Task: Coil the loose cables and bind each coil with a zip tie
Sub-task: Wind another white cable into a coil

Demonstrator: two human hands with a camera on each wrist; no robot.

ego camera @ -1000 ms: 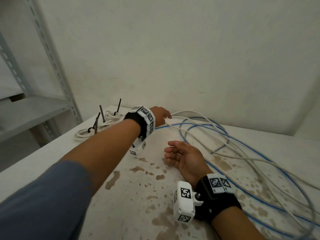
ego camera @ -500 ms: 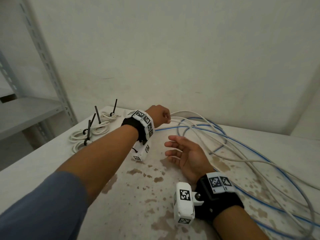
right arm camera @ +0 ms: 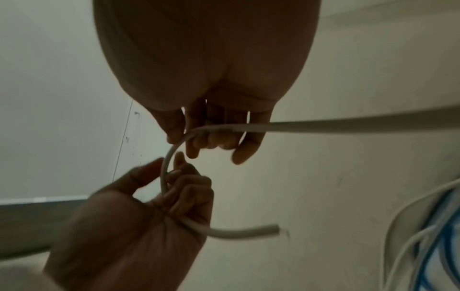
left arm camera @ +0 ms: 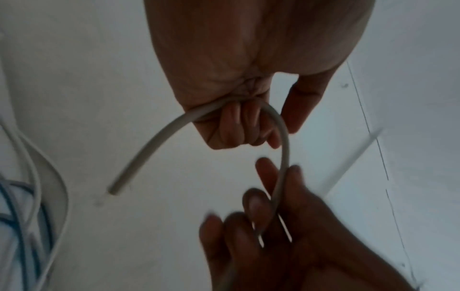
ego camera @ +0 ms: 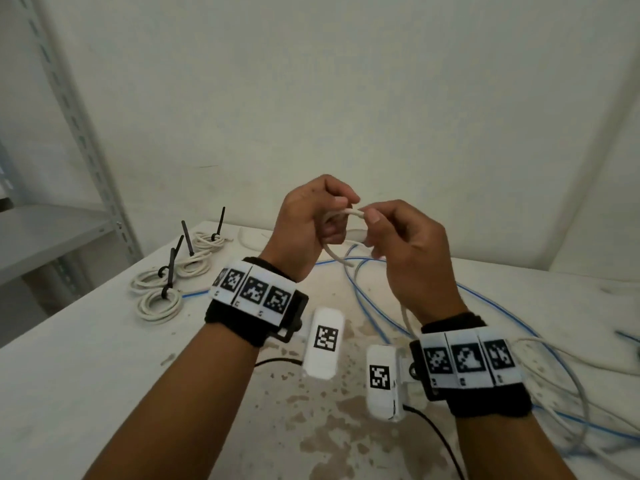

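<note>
Both hands are raised above the white table [ego camera: 104,375] and hold one loose white cable [ego camera: 346,213] between them. My left hand [ego camera: 341,206] grips the cable near its cut end, fingers [left arm camera: 236,126] curled round it; the free end [left arm camera: 114,190] sticks out below the fist. My right hand [ego camera: 372,220] pinches the same cable a short way along, and the cable [right arm camera: 323,126] runs on from there past the wrist. The stretch between the hands bends in a small arc. The rest of the white cable [ego camera: 554,355] lies loose on the table.
Three white coils [ego camera: 159,299] bound with black zip ties lie at the table's back left. A long blue cable [ego camera: 367,306] tangles with the white one across the right half. A grey metal shelf [ego camera: 52,233] stands on the left, a bare wall behind.
My left hand has lifted the white cable's end off the table. The right hand rose from the tabletop and took hold of the same cable beside it.
</note>
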